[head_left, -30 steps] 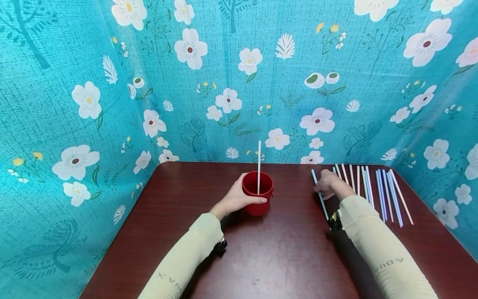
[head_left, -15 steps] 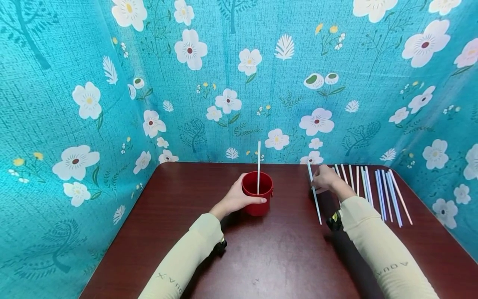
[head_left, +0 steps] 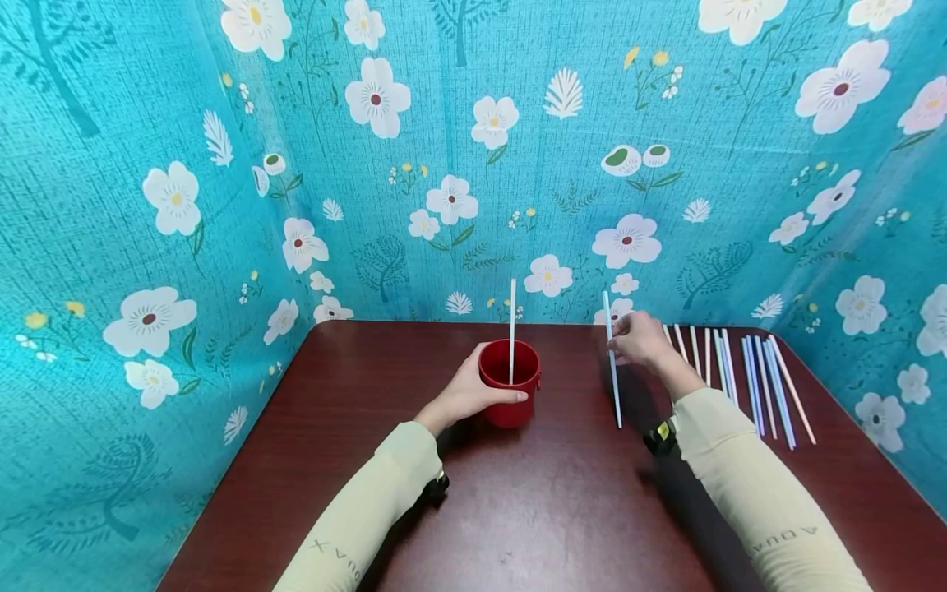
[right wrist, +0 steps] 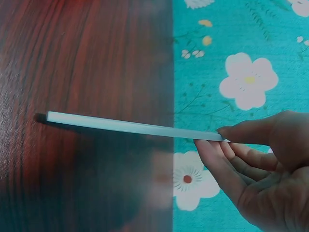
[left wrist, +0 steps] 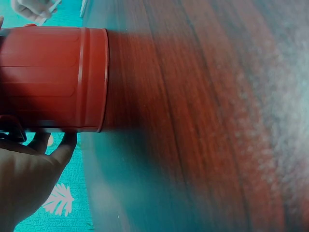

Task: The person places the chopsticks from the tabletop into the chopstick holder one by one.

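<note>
Behind the red bucket (head_left: 509, 414) hangs flowered cloth (head_left: 473, 123).

Red bucket (head_left: 509, 411) and sticks (head_left: 780, 393) on table (head_left: 533, 510)

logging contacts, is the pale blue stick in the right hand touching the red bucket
Apart: in the head view, dark brown tabletop shows between the red bucket and the pale blue stick.

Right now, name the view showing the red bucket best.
The head view: the red bucket appears uncropped, top to base. The left wrist view shows its side close up, cropped; the right wrist view, none.
</note>
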`<state>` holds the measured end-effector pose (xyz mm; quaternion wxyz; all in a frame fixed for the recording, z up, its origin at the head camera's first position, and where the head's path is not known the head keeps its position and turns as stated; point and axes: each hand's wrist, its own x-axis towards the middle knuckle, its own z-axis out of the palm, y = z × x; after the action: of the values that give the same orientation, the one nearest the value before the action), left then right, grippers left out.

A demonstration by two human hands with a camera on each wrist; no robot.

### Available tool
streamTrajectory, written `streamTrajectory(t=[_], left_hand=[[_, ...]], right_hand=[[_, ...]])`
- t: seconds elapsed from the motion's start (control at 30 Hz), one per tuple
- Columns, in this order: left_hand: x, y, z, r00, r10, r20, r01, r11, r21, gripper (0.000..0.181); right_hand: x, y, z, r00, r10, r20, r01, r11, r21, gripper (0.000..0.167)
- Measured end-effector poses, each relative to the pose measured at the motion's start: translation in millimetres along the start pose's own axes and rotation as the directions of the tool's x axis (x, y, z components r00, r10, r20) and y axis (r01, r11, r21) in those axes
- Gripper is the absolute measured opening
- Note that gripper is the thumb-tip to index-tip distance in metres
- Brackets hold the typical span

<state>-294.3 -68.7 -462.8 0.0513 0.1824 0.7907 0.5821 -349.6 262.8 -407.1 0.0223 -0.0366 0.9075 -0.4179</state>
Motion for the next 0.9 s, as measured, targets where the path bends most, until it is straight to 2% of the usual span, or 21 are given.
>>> streamTrajectory(t=[0.23, 0.47, 0.7, 0.9], left_hand=[[0.3, 0.2, 0.2, 1.000, 0.005, 0.005, -0.005, 1.000, -0.004, 0.088], [0.3, -0.1, 0.1, 1.000, 0.006, 0.003, -0.006, 1.000, -0.001, 0.087], [0.9, -0.3, -0.3, 1.000, 0.010, 0.002, -0.010, 1.000, -0.006, 0.088], [-0.3, -0.7, 0.7, 1.000, 0.012, -0.004, -0.012, 1.000, -0.010, 0.088]], right_hand=[[-4.9, -22, -2, 0.993, -0.070, -0.096, 0.067, 0.997, -0.034, 0.016], [-9.5, -49, -8, 0.980, -0.133, -0.150, 0.129, 0.991, -0.037, 0.020], [-17.7, -76, -12, 0.949, -0.210, -0.235, 0.209, 0.977, -0.029, 0.020], [-23.6, -90, -8, 0.935, -0.228, -0.271, 0.255, 0.964, 0.070, 0.022]])
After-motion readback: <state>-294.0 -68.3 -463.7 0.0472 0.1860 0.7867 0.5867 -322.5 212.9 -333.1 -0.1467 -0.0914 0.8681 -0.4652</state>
